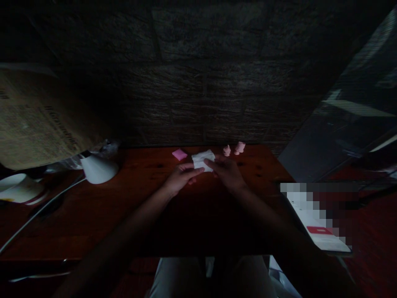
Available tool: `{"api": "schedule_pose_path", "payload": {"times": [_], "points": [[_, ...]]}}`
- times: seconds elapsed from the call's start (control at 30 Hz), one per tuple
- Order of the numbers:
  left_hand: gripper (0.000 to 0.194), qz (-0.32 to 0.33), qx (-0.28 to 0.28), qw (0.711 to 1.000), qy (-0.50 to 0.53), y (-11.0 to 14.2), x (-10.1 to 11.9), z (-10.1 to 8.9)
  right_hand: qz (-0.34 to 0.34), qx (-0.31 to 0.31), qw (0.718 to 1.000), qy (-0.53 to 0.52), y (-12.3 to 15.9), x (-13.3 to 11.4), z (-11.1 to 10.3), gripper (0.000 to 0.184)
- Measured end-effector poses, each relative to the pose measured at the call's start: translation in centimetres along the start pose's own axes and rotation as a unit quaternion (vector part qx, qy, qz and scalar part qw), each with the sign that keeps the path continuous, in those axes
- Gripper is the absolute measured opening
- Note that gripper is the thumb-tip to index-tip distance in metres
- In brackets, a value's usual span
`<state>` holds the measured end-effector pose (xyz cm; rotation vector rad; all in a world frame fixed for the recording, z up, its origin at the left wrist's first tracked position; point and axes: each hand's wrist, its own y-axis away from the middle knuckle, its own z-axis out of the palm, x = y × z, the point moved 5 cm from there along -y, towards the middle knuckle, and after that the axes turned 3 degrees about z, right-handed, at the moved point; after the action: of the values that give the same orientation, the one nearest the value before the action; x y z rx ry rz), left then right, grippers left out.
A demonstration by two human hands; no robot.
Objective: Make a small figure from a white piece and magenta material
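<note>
Between my two hands, over the far part of the table, is a crumpled, folded white tissue (203, 160); the dim light leaves its exact material uncertain. My left hand (183, 178) grips its left side, thumb lying on top and fingers beneath. At its right side my right hand (228, 171) is closed on it, the thumb pressing its upper face. A small pink square packet (179, 154) lies just beyond my left hand. Beyond my right hand stand two small pink pieces, a knobbly figure (227, 150) and a cup-like piece (240, 148).
The brown wooden table (124, 215) meets a dark brick-patterned wall (198, 82). At left are a white cone-shaped object (98, 169) with a cable, a white paper cup (20, 188) and a large brown paper bag (40, 120). A partly pixelated white item (313, 215) sits at the right edge.
</note>
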<state>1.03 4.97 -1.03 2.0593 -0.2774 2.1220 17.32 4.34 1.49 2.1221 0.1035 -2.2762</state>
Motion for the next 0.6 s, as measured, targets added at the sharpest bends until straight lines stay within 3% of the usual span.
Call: {"api": "schedule_pose_path", "payload": {"times": [0.2, 0.4, 0.6], "points": [[0.044, 0.015, -0.002, 1.0, -0.006, 0.2, 0.4, 0.3, -0.01, -0.006, 1.0, 0.015, -0.1, -0.1, -0.2, 0.048], [0.042, 0.086, 0.094, 0.992, 0.003, 0.0, 1.4, -0.6, -0.023, -0.004, 0.999, 0.033, -0.1, 0.1, -0.2, 0.044], [0.043, 0.02, 0.066, 0.989, 0.128, -0.5, 0.5, -0.8, -0.043, -0.05, 0.996, 0.06, 0.5, -0.4, 0.6, 0.049]]}}
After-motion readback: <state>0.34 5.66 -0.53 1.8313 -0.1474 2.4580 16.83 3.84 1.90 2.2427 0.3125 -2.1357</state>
